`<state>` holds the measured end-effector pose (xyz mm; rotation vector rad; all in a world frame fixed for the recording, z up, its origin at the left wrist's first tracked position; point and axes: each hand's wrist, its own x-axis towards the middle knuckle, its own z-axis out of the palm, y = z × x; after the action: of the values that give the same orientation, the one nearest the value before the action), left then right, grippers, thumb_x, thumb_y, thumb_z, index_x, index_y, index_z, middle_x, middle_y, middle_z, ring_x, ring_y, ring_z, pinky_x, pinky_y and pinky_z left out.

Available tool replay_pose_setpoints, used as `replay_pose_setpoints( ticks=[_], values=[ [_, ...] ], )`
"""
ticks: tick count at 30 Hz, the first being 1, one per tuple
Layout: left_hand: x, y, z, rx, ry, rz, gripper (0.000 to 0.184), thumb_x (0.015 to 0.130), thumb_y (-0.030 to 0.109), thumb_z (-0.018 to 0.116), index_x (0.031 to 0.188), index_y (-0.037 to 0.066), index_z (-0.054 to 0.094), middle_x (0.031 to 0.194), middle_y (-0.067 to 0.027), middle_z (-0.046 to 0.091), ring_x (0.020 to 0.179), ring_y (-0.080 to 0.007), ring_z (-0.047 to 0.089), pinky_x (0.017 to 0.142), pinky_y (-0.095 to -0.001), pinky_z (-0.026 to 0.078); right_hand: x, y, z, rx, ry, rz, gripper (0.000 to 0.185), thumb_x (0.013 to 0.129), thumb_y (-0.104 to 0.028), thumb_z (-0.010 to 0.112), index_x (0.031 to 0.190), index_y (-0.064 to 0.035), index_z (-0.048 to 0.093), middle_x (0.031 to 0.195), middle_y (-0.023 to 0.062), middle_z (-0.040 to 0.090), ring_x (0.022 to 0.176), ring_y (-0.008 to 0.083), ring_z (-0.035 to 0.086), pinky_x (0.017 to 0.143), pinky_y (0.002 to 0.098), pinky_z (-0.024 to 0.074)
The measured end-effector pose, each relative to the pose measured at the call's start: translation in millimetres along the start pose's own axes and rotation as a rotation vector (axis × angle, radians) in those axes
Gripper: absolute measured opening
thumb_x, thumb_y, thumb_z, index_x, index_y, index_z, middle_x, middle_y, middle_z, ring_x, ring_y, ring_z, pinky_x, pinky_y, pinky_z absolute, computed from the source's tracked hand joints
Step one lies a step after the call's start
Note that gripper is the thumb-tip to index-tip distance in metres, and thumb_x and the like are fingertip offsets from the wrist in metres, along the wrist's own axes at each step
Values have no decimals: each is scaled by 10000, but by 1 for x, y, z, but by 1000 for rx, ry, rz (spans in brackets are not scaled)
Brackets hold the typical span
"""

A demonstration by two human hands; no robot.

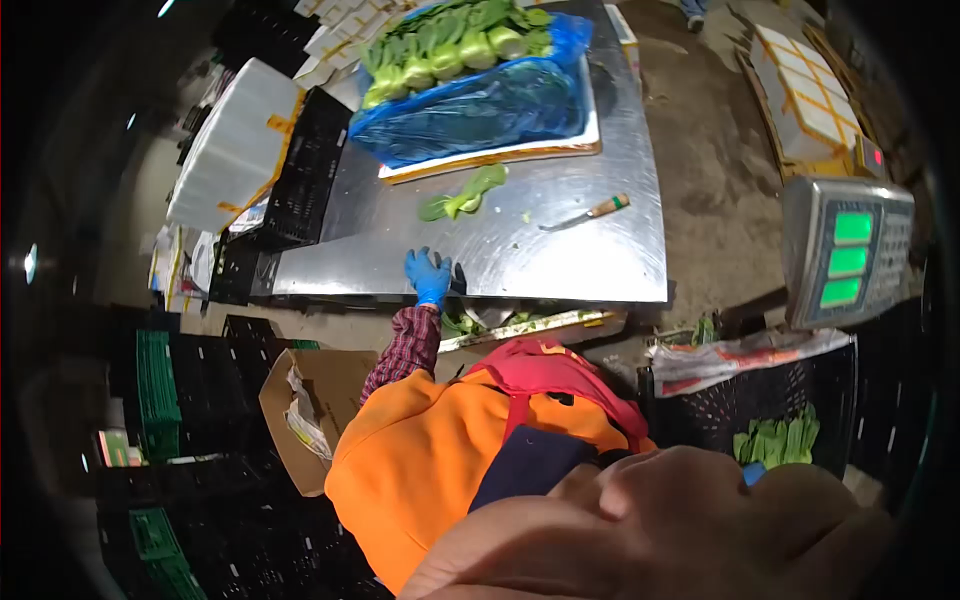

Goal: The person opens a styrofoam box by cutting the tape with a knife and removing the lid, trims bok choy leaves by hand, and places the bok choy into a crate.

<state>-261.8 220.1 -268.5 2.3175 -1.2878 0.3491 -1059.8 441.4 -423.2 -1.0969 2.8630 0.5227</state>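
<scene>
The left hand (428, 278) rests spread, holding nothing, on the table (360, 235), while the right hand (753, 473), grip hidden, seems busy with greens (780, 440) at the left's four o'clock, where lifting would call for a secure hold.

Leafy greens (778, 440), bunched, at black crate (708, 400)

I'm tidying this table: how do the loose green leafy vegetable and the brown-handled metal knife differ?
The loose green leafy vegetable is plumper; the brown-handled metal knife is slimmer. The vegetable is mostly green; the knife is mostly brown and grey. Both lie on the grey metal table.
</scene>
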Motion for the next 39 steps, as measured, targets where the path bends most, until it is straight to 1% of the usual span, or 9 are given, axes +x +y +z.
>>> replay_pose_setpoints(
  ticks=[5,10,18,21,26,29,33,36,39],
  values=[
    [30,-11,5,-170,42,-51,543,675,294,720,1126,33,566,1227,-279,453,1148,-419,419,976,-478,344,-19,-17,-73,24,174,105,252,864,-207,518,1039,-31,564,1024,166,581,936,345,586,791,430,489],
    [92,-10,-25,-290,174,56,360,771,196,663,1084,33,590,1135,-184,562,1099,-342,498,961,-424,364,-80,-93,-155,722,178,-236,243,882,-195,552,1013,3,605,934,144,620,804,240,571,719,362,476],
    [263,36,-56,-1064,184,52,257,869,196,601,1024,-9,598,949,-97,643,861,-168,601,753,-299,461,-167,-406,-436,1540,-65,-863,182,893,-143,577,978,11,624,843,65,599,774,119,541,683,263,435],
    [329,48,-64,-960,125,62,314,875,242,608,1030,-31,590,922,-102,648,846,-188,609,754,-316,471,-143,-500,-529,1503,142,-1177,259,912,-214,560,1028,14,597,892,50,601,828,119,548,726,262,435],
    [387,67,-71,-1024,-275,-35,528,846,458,603,996,-49,608,891,-167,653,810,-254,626,760,-359,474,-108,-635,-632,1536,-220,-1037,684,809,-566,585,1221,-22,545,1043,119,623,948,210,587,808,305,463],
    [417,78,-60,-453,-530,206,694,814,633,524,932,-39,648,858,-206,647,816,-286,620,753,-357,473,-110,-679,-651,1309,-339,-1044,581,837,-506,586,1199,-52,563,1094,107,620,1029,184,569,865,307,439],
    [428,97,-51,-428,-619,407,897,691,790,479,904,-66,643,908,-274,634,814,-379,630,750,-434,492,-124,-711,-661,924,-89,-1247,586,800,-472,655,1222,-80,543,1095,109,624,997,199,592,851,327,466],
    [420,113,-61,-412,-500,379,869,659,754,557,913,-73,640,920,-259,641,839,-366,637,745,-423,502,-120,-721,-667,890,-579,-1325,607,739,-469,712,1181,-78,570,1081,120,641,959,211,613,836,342,486],
    [415,127,-59,-487,-448,358,783,663,668,633,928,-69,645,906,-222,656,821,-324,646,726,-392,506,-124,-716,-660,963,-619,-1191,602,715,-427,744,1173,-76,572,1064,109,649,919,207,627,817,338,497]
  ],
)
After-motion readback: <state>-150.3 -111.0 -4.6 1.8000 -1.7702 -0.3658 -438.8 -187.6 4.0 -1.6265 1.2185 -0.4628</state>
